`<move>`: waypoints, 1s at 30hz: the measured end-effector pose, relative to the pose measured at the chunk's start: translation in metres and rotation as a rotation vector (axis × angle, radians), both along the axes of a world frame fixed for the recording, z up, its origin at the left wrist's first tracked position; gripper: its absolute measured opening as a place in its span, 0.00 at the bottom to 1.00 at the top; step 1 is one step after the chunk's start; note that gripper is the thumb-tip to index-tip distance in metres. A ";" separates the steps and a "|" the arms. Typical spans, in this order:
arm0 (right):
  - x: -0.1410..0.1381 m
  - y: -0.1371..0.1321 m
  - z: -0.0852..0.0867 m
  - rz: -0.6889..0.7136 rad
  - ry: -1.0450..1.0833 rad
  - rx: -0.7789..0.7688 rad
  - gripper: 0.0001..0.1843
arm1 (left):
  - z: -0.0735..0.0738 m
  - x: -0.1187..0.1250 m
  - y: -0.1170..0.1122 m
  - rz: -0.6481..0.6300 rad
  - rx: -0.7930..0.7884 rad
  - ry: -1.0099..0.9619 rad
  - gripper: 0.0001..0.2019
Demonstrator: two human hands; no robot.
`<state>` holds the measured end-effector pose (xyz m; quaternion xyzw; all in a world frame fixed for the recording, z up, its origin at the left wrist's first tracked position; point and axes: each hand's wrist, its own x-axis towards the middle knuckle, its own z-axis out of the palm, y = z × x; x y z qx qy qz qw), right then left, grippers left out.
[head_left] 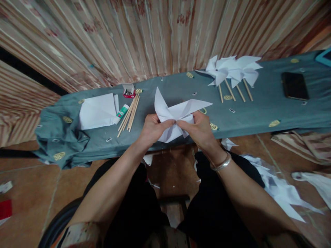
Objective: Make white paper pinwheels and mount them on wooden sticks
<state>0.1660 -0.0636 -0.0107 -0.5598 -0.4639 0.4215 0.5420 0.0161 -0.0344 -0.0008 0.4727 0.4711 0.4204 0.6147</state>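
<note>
Between my two hands is a white paper pinwheel (190, 107), its blades folded in toward the centre. The thumb of my left hand (154, 129) presses near the middle, with the fingers behind the paper. My right hand (198, 125) grips the other side, its thumb meeting the left one at the centre. To the left lie several thin wooden sticks (132, 112), a green and white glue stick (122, 112) and a small red box (128, 91) of shiny metal pieces. No stick shows on the held pinwheel.
White paper sheets (97, 111) are stacked on the bench's left. Several pinwheels on sticks (232, 70) lie at the back right, beside a dark phone (295, 85). Green cloth (258, 113) covers the narrow bench; a pleated curtain (160, 38) hangs behind. Paper scraps (280, 189) litter the floor.
</note>
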 end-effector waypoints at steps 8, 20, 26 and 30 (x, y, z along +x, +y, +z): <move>0.008 0.000 0.002 0.062 0.225 0.037 0.26 | 0.001 0.003 0.002 0.109 -0.058 -0.136 0.15; 0.018 0.006 0.001 -0.029 0.271 0.022 0.19 | 0.004 -0.005 0.014 0.198 0.050 -0.127 0.15; 0.016 0.012 -0.004 -0.049 0.247 -0.002 0.20 | 0.033 -0.053 0.047 0.547 0.315 -0.139 0.14; 0.005 0.016 -0.012 0.014 0.193 0.008 0.19 | 0.047 -0.089 0.056 0.729 0.403 -0.177 0.11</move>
